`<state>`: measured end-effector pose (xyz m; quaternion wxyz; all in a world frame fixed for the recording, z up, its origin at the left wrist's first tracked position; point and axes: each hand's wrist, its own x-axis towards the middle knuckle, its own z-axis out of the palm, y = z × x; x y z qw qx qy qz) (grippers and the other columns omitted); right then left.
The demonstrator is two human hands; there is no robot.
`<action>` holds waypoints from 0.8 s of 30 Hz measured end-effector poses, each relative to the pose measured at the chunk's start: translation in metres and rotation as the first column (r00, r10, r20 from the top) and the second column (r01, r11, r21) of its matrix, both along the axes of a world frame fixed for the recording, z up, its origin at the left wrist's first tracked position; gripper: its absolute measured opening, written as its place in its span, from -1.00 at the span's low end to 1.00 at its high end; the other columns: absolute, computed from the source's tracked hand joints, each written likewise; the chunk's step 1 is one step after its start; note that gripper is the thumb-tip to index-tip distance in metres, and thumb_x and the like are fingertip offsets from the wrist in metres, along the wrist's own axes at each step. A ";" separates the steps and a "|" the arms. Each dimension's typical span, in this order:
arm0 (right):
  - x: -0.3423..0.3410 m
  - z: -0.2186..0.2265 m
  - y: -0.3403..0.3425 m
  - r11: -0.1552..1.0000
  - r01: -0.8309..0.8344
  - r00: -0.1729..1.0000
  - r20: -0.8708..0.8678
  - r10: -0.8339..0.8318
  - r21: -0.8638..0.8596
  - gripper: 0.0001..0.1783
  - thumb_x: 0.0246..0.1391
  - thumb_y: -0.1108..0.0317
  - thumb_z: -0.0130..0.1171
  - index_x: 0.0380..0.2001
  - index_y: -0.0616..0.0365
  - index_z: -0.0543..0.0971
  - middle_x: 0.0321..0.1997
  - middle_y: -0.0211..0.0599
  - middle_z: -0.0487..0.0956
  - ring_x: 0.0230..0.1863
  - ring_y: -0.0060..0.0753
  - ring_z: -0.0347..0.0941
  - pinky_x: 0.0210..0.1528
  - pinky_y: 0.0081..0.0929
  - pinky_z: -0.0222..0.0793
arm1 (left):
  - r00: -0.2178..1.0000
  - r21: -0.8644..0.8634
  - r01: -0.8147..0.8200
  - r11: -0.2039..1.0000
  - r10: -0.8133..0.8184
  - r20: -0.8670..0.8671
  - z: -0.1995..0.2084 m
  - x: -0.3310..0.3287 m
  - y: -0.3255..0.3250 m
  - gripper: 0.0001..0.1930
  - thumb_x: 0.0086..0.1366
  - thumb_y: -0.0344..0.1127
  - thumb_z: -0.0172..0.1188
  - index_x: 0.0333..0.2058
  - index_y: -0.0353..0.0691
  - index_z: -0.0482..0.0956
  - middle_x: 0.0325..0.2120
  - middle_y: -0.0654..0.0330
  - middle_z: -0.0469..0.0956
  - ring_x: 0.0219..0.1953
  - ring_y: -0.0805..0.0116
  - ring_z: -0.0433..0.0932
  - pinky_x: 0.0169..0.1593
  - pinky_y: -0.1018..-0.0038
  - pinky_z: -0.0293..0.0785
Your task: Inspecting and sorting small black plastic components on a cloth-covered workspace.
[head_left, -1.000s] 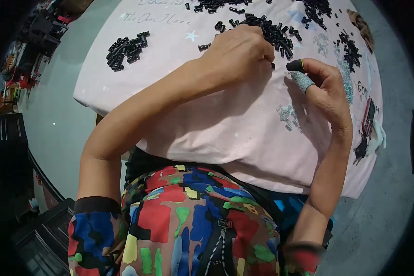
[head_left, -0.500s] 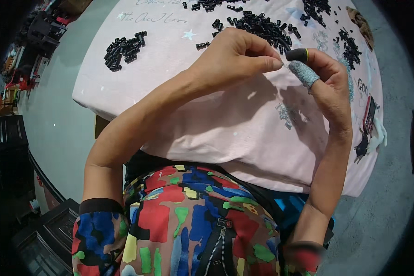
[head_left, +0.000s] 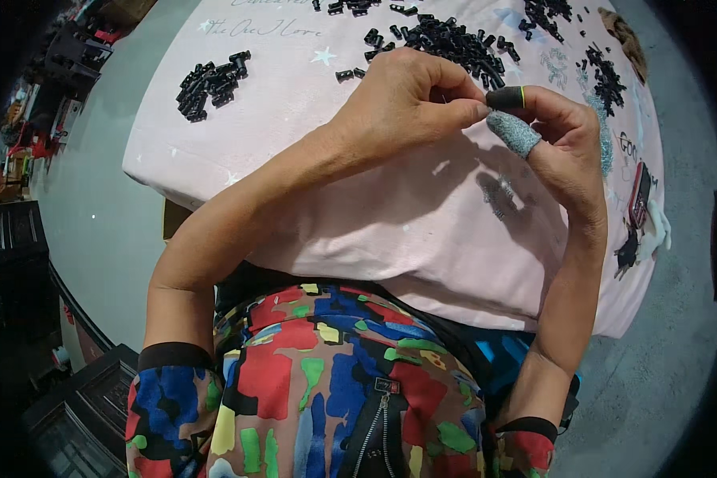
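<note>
Above the pink cloth, my left hand [head_left: 406,99] pinches thumb against forefinger. Whatever lies between those fingertips is too small to name. My right hand [head_left: 562,139] meets it from the right, its thumb and forefinger pinched close to the left fingertips. A grey speckled sleeve [head_left: 515,134] covers the right thumb, and a black finger cover [head_left: 506,98] with a yellow edge is on the forefinger. What the right fingers grip is hidden. Just beyond the hands lies a heap of small black cylindrical parts [head_left: 446,44], partly covered by my left hand.
A smaller pile of black parts [head_left: 213,86] lies at the left of the pink-covered table [head_left: 327,231]. More black pieces [head_left: 605,84] are at the far right, near a brown cloth [head_left: 623,44]. A red-edged phone-like object [head_left: 639,195] and a white item [head_left: 656,229] lie by the right edge.
My right hand has shifted slightly left, bringing its covered thumb and forefinger up to the left fingertips. The left hand stays nearly in place.
</note>
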<state>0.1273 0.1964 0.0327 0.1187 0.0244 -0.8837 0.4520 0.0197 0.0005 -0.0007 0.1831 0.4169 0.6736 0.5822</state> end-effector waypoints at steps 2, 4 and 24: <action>0.000 -0.001 -0.002 0.996 0.024 1.000 0.019 -0.022 -0.091 -0.80 0.05 0.51 0.32 -0.20 0.25 0.71 -0.37 -0.46 0.69 -0.39 -0.76 0.50 -0.38 -0.72 0.42 | 0.999 -0.009 -0.006 1.000 0.005 -0.047 0.000 0.001 0.001 -0.84 0.33 -0.32 0.31 -0.24 -0.30 0.71 -0.49 0.41 0.58 -0.43 0.73 0.46 -0.38 0.72 0.36; 0.000 -0.001 -0.003 0.996 0.021 1.000 0.001 -0.021 -0.087 -0.79 0.05 0.52 0.32 -0.20 0.24 0.71 -0.37 -0.45 0.69 -0.40 -0.76 0.50 -0.38 -0.71 0.42 | 0.999 0.047 -0.005 0.999 0.003 0.045 -0.002 0.002 0.001 -0.85 0.32 -0.33 0.31 -0.24 -0.29 0.71 -0.48 0.40 0.59 -0.42 0.73 0.47 -0.37 0.73 0.37; -0.002 -0.003 0.001 0.993 0.068 0.996 -0.059 -0.063 0.095 -0.72 -0.02 0.51 0.32 -0.17 0.12 0.74 -0.47 -0.61 0.60 -0.52 -0.81 0.30 -0.52 -0.71 0.18 | 1.000 -0.116 0.013 0.993 -0.012 0.009 0.004 -0.009 0.000 -0.70 0.43 -0.15 0.19 -0.21 -0.30 0.71 -0.47 0.38 0.58 -0.37 0.68 0.46 -0.32 0.69 0.36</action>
